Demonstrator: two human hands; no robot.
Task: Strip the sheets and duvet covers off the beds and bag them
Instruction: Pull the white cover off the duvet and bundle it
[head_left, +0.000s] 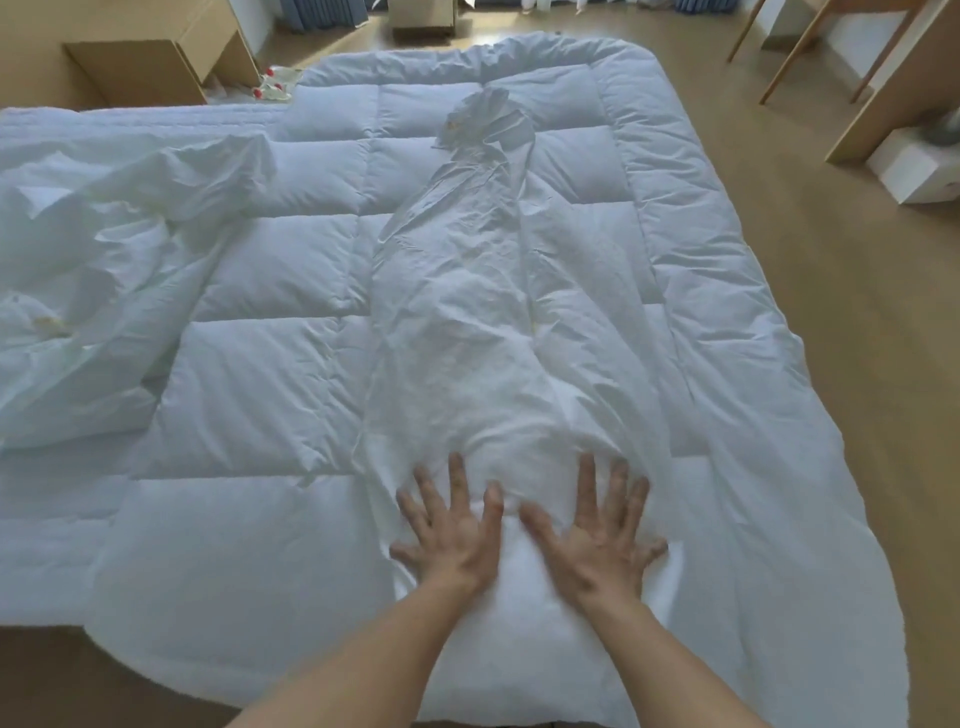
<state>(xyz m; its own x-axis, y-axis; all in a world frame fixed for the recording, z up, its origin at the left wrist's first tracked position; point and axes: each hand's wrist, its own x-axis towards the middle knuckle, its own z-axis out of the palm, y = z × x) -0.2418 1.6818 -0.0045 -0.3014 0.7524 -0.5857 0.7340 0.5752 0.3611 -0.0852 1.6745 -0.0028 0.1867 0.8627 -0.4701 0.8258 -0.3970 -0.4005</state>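
A white quilted duvet (260, 364) lies spread over the bed, its right edge spilling to the floor. On top of it, a long crumpled strip of thin white cover fabric (483, 291) runs from the near edge to the far end. My left hand (449, 535) and my right hand (597, 535) press flat on its near end, fingers spread and straight. A second heap of crumpled white linen (104, 249) sits at the left of the bed.
A cardboard box (156, 57) stands at the far left, with small red-capped bottles (272, 85) beside it. Wooden furniture legs (810, 52) and a white box (914, 166) are at the right. Tan floor (831, 312) runs along the bed's right side.
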